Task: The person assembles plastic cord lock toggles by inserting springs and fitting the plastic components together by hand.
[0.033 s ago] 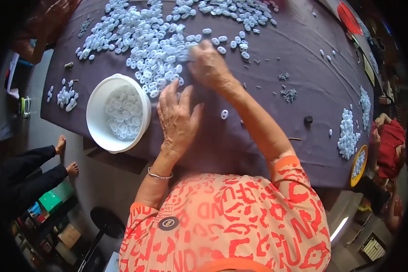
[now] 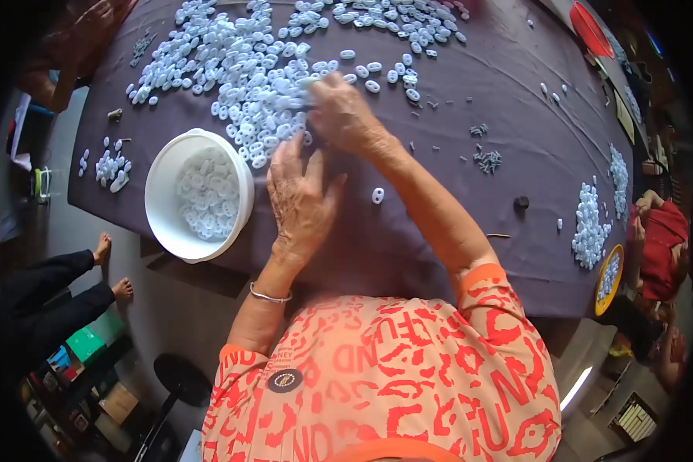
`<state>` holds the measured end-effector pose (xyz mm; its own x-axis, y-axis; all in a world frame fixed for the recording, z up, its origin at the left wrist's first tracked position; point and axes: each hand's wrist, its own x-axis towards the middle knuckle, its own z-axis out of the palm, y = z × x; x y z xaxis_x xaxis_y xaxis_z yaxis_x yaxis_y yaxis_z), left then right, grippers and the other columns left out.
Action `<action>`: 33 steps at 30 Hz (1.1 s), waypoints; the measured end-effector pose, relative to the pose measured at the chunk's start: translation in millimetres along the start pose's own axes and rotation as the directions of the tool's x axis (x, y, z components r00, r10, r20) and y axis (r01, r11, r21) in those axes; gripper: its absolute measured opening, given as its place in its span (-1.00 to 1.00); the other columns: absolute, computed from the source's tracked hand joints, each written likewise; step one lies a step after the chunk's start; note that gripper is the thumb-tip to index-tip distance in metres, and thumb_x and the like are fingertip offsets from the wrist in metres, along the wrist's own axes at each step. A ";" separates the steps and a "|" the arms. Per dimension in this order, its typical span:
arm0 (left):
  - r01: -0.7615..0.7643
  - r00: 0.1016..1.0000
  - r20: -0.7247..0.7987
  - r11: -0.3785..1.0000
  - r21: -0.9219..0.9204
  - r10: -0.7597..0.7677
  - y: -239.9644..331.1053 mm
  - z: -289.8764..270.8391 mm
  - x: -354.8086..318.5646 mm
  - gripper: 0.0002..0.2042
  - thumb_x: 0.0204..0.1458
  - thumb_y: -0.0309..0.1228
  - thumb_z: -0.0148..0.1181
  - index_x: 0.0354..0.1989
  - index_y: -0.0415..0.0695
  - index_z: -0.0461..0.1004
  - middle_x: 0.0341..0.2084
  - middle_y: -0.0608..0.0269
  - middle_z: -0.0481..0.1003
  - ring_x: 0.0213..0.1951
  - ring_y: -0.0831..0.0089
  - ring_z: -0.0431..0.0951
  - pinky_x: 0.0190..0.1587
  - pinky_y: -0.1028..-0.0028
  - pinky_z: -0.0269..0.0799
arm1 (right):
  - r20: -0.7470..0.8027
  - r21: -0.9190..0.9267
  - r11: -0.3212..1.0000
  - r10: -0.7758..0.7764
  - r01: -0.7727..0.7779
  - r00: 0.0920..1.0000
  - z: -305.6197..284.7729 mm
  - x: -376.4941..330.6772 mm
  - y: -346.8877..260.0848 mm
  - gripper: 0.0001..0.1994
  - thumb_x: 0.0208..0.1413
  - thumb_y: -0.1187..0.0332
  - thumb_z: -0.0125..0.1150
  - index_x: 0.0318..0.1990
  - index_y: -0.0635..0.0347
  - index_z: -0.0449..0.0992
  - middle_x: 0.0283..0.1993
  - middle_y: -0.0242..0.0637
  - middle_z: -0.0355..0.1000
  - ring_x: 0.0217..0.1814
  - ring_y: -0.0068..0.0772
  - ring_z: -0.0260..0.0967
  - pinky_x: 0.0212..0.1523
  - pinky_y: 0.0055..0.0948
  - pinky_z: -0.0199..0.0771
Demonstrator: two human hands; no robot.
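Note:
A large spread of small white oval plastic pieces with two holes each (image 2: 231, 61) covers the far left of the table. At its right edge my right hand (image 2: 343, 112) is bent inward over the pieces, fingers curled and tips blurred; what they hold, if anything, is hidden. My left hand (image 2: 300, 185) lies palm down at the heap's near edge, fingers stretched out, thumb apart, holding nothing. Left of it stands a round white tub (image 2: 159, 185), partly filled with the same kind of piece. One loose oval piece (image 2: 378, 195) lies right of my left hand.
Small grey pins (image 2: 487, 160) lie in little clusters on the dark tablecloth (image 2: 439, 254). A black knob-like object (image 2: 521, 202), another white heap (image 2: 588, 223) and a yellow-rimmed bowl (image 2: 608, 280) are at the right. Other people sit at the left and right edges.
My right hand has shifted slightly left and nearer along the edge of the heap. My left hand stays in nearly the same place.

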<state>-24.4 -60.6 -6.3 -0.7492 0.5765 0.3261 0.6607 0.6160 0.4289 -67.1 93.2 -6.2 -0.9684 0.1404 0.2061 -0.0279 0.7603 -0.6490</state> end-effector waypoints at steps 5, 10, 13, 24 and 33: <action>-0.011 0.999 -0.037 0.991 0.131 0.015 -6.8 4.5 16.7 -0.49 -0.22 -0.29 0.31 -0.03 -0.11 0.37 0.14 -0.03 0.11 0.17 -0.03 0.05 0.14 0.07 0.04 | -0.208 0.041 0.989 -0.129 0.141 0.970 -18.5 -8.3 3.1 -0.63 -0.12 0.56 0.15 -0.07 0.14 0.44 -0.22 -0.12 0.34 -0.17 -0.20 0.38 -0.17 -0.36 0.45; -0.052 0.997 -0.057 0.999 0.005 0.052 19.1 -1.7 19.5 -0.52 -0.26 -0.32 0.34 -0.08 -0.10 0.41 0.06 0.01 0.21 0.12 0.05 0.13 0.11 0.12 0.09 | -0.377 -0.186 0.972 0.067 -0.146 0.924 -83.7 -20.8 81.4 -0.73 -0.10 0.51 0.14 -0.17 0.16 0.51 -0.38 -0.20 0.35 -0.32 -0.29 0.38 -0.31 -0.37 0.40; -0.072 0.997 -0.012 0.991 -0.116 0.071 32.0 11.5 15.3 -0.57 -0.24 -0.33 0.32 -0.13 -0.15 0.42 -0.05 0.05 0.28 0.00 0.10 0.24 0.02 0.20 0.19 | -0.269 -0.289 0.947 0.058 -0.138 0.961 -89.6 -22.0 88.2 -0.78 -0.09 0.44 0.15 -0.22 0.17 0.51 -0.39 -0.18 0.34 -0.35 -0.23 0.36 -0.32 -0.31 0.37; -0.165 0.973 0.053 0.839 -0.519 0.224 56.8 30.5 19.6 -0.72 -0.19 -0.49 0.26 -0.25 -0.23 0.42 -0.31 0.03 0.42 -0.25 0.10 0.44 -0.21 0.28 0.38 | -0.305 -0.256 0.966 -0.037 -0.044 0.952 -74.4 -2.5 82.2 -0.84 -0.04 0.43 0.17 -0.26 0.19 0.49 -0.39 -0.23 0.36 -0.40 -0.28 0.38 -0.30 -0.34 0.38; -0.131 0.990 -0.014 0.874 -0.468 0.141 46.0 47.6 39.4 -0.78 -0.22 -0.46 0.23 -0.34 -0.18 0.42 -0.37 0.16 0.37 -0.29 0.18 0.36 -0.22 0.27 0.33 | 0.036 -0.129 0.990 -0.051 0.055 0.998 -38.5 16.1 45.0 -0.69 -0.12 0.53 0.17 -0.13 0.19 0.44 -0.20 -0.15 0.31 -0.29 -0.21 0.42 -0.23 -0.31 0.46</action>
<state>-21.3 16.0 -13.8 -0.6489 0.6504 0.3949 0.6539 0.2113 0.7264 -74.3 154.1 -3.9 -0.9740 0.0784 0.2127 -0.0494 0.8424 -0.5366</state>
